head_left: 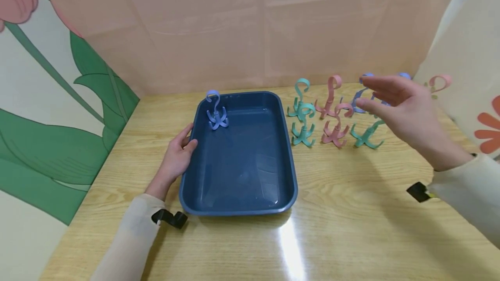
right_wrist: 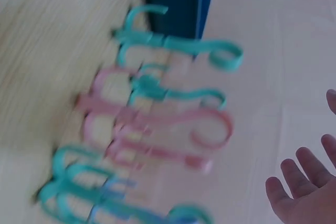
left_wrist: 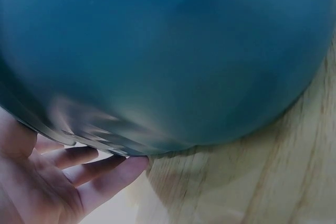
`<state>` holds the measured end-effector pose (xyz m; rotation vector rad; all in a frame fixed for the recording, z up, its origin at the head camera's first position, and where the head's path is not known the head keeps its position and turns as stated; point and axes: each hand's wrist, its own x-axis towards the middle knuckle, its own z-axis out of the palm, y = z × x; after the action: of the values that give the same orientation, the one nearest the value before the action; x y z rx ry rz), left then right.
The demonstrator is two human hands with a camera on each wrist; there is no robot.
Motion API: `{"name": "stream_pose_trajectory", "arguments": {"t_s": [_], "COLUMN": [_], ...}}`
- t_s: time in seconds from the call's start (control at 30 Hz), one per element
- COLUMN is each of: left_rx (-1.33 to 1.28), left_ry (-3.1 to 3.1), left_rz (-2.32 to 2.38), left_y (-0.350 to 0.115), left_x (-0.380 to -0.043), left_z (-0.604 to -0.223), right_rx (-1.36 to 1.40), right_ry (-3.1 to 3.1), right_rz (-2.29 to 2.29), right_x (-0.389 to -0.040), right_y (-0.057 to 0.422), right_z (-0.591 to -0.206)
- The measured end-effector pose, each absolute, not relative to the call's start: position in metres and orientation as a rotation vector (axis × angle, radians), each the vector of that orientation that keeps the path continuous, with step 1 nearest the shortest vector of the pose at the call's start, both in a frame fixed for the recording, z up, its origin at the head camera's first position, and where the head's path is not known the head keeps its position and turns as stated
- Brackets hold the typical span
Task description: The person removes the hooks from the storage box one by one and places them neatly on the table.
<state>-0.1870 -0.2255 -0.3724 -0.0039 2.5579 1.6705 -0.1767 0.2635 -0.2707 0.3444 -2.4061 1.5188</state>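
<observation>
A dark blue tray [head_left: 238, 159] lies on the wooden table. My left hand [head_left: 177, 155] holds its left rim, thumb at the edge and fingers along the outside; the left wrist view shows these fingers [left_wrist: 113, 182] against the tray wall. Inside the tray's far left corner stands a blue four-pronged hanging hook [head_left: 217, 116]. My right hand [head_left: 410, 114] hovers over the right end of a group of similar hooks, fingers extended, thumb apart, nothing held. A front teal hook [head_left: 367, 135] is nearest below it. Blue hooks [head_left: 357, 101] and a pink hook [head_left: 441, 82] behind it are partly hidden.
Left of these, teal hooks [head_left: 302, 133] and pink hooks [head_left: 335, 135] stand in rows beside the tray's right side, curved tops up. A pinkish sheet [head_left: 215, 34] hangs behind the table. Patterned panels [head_left: 35, 133] border the left and right.
</observation>
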Motion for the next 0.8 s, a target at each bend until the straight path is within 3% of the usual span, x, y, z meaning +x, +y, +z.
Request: {"name": "stream_pose_trajectory", "arguments": {"t_s": [0.4, 0.8], "left_rx": [0.027, 0.074], "left_ry": [2.565, 2.55], "left_rz": [1.705, 1.764], "left_y": [-0.225, -0.219], "left_x": [-0.188, -0.188], "left_z": [-0.374, -0.377], "right_rx": [0.569, 0.63], "right_ry": [-2.258, -2.246], "right_rz": [1.786, 1.983], "right_x": [-0.188, -0.216], "right_y": [0.183, 0.124], "right_z": [-0.257, -0.266]}}
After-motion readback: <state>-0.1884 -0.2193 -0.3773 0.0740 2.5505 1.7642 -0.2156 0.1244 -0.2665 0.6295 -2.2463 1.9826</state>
